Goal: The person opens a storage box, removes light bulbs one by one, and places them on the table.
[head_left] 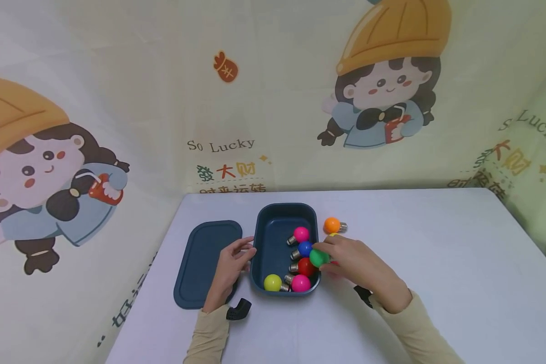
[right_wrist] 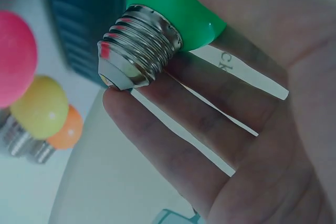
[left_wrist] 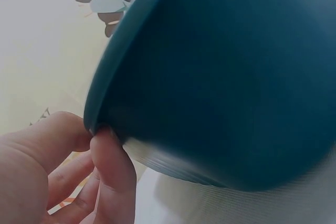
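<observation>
nearest the viewer, the left hand [head_left: 231,265] has thumb and bent fingers at the left rim of a blue box [head_left: 273,232], in what looks like a light pinch. opposite it, the right hand [head_left: 358,264] pinches a green bulb [head_left: 319,258] at the box's right rim; the box's inside lies directly to this hand's left. in the right wrist view the bulb's long axis slants, its metal base toward the lower left, its globe toward the upper right; whether it touches the rim cannot be told.

inside the box, near to far: a yellow bulb [head_left: 273,282] and a pink bulb [head_left: 301,283], then a red bulb [head_left: 306,267], a blue bulb [head_left: 305,248] and a second pink bulb [head_left: 302,234].

beyond the right hand, outside the box, lies an orange bulb [head_left: 332,225]; farthest back hangs a printed cloth [head_left: 291,111].
</observation>
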`<state>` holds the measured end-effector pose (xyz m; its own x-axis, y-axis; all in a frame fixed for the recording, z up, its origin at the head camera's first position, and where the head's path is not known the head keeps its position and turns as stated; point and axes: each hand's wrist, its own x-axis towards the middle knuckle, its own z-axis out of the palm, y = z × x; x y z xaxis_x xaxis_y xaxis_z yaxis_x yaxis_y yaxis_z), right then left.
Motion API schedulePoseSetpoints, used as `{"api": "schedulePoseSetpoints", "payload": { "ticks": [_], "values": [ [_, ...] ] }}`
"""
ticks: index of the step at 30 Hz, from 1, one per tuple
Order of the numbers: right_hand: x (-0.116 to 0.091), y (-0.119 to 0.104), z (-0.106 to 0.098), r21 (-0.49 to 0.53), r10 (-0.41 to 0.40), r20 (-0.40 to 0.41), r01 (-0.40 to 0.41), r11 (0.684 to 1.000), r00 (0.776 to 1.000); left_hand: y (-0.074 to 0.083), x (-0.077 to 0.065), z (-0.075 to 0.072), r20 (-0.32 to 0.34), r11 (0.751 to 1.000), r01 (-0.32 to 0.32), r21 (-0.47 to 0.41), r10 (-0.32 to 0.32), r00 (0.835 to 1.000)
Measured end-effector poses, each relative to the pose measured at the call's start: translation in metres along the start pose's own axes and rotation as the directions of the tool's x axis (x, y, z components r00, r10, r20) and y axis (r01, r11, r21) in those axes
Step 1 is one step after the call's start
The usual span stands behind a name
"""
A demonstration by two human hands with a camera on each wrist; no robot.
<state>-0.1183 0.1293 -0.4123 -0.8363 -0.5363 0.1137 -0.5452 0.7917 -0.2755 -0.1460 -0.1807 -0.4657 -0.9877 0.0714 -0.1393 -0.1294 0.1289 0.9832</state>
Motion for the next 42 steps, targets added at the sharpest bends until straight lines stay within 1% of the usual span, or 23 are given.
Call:
{"api": "schedulePoseSetpoints", "payload": {
  "ticks": [11, 18, 20, 28, 32, 37, 42],
  "values": [
    [-0.019, 0.020, 0.005, -0.043, -0.028, -0.054, 0.026, 0.999, 0.998, 0.001, -0.001, 0.001, -0.011, 1.000, -0.003, 0.020, 0.003, 1.000],
    [-0.026, 0.025, 0.004, 0.016, 0.033, 0.008, -0.033, 0.999, 0.999, 0.001, 0.000, 0.000, -0.006, 1.000, -0.006, 0.021, 0.006, 1.000],
    [-0.027, 0.025, 0.004, 0.027, 0.039, 0.020, -0.040, 0.999, 0.999, 0.001, 0.000, 0.000, -0.005, 1.000, -0.007, 0.022, 0.007, 1.000],
    [-0.034, 0.029, 0.007, 0.016, 0.015, 0.015, -0.015, 1.000, 1.000, 0.001, 0.000, 0.000, -0.004, 1.000, -0.005, 0.028, 0.005, 1.000],
    [-0.036, 0.030, 0.008, 0.018, 0.011, 0.030, -0.012, 1.000, 0.999, 0.001, 0.000, 0.001, -0.007, 1.000, 0.002, 0.028, -0.001, 1.000],
    [-0.037, 0.031, 0.009, 0.026, 0.026, 0.063, -0.028, 0.999, 0.998, 0.001, -0.001, 0.001, -0.012, 1.000, 0.005, 0.028, -0.004, 1.000],
    [-0.038, 0.032, 0.011, 0.031, 0.008, 0.078, -0.010, 0.999, 0.997, 0.002, 0.000, 0.001, -0.010, 1.000, 0.006, 0.026, -0.006, 1.000]
  ]
}}
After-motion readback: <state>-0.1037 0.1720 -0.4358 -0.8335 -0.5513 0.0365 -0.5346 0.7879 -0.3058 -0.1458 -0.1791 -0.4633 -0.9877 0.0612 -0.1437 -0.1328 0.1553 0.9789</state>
